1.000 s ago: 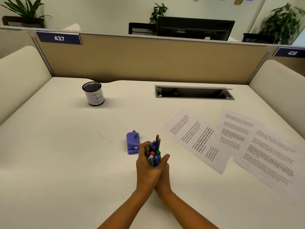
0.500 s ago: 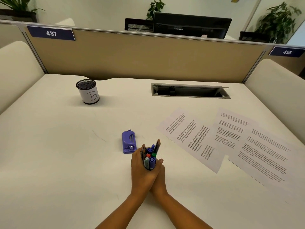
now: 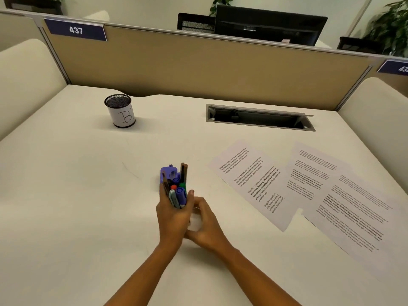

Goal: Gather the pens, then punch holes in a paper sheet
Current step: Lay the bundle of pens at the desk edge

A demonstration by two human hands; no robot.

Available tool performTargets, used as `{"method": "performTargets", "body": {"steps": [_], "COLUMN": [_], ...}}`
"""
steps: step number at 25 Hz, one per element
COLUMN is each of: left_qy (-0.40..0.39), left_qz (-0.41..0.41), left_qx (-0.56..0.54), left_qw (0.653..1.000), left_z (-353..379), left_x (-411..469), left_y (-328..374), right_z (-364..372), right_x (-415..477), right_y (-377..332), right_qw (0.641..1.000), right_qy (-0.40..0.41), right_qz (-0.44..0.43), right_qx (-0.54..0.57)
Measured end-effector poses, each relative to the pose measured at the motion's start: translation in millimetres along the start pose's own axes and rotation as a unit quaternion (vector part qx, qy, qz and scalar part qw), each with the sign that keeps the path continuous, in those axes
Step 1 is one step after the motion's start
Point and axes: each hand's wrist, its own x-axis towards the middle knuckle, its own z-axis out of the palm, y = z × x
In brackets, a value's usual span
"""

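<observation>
One wide, pale worktop (image 3: 66, 195) fills most of what I see, backed by a tan partition (image 3: 198, 69) that carries a blue number plate (image 3: 75, 30) reading 437 at its left end. A dark monitor (image 3: 269, 27) shows above the partition's top edge.

Three printed paper sheets lie flat on the right half of the worktop, all turned at an angle to me. The largest-looking sheet (image 3: 357, 213) is nearest the right edge, the middle sheet (image 3: 309, 173) is partly under it, and the left sheet (image 3: 249, 180) overlaps the middle one's near corner. None of them touches my hands.

A long grey cable slot (image 3: 258, 118) is set into the worktop near the partition, its lid open. Well to the left of it stands a black mesh pen cup (image 3: 121, 111) wrapped in white paper marked with a B.

My left hand (image 3: 173, 219) is in the middle of the worktop, its fingers curled tightly around a bundle of pens (image 3: 178, 193) held upright, caps toward me. My right hand (image 3: 207, 226) sits just beside it on the right, cupped, with its fingers hidden behind the left hand, so I cannot tell whether they hold anything.

A small purple hole punch (image 3: 169, 173) rests on the worktop just beyond the pens, partly hidden by them.
</observation>
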Motion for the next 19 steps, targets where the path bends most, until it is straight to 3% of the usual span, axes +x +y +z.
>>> {"method": "performTargets", "body": {"steps": [3, 8, 14, 19], "left_qy": [0.084, 0.174, 0.116, 0.042], "left_qz": [-0.027, 0.003, -0.024, -0.085], "left_qx": [-0.022, 0.066, 0.298, 0.387], "left_qw": [0.996, 0.983, 0.947, 0.917], "left_z": [-22, -54, -118, -197], "left_x": [22, 35, 64, 111], "left_y": [5, 2, -30, -70], "right_z": [-27, -45, -29, -12], "right_x": [4, 23, 69, 101], "right_y": [10, 7, 15, 27], "right_qw": [0.999, 0.98, 0.929, 0.898], "right_qy": [0.021, 0.116, 0.137, 0.155], "right_qz": [-0.014, -0.077, -0.085, -0.04], "right_qx": [-0.028, -0.142, -0.332, -0.409]}}
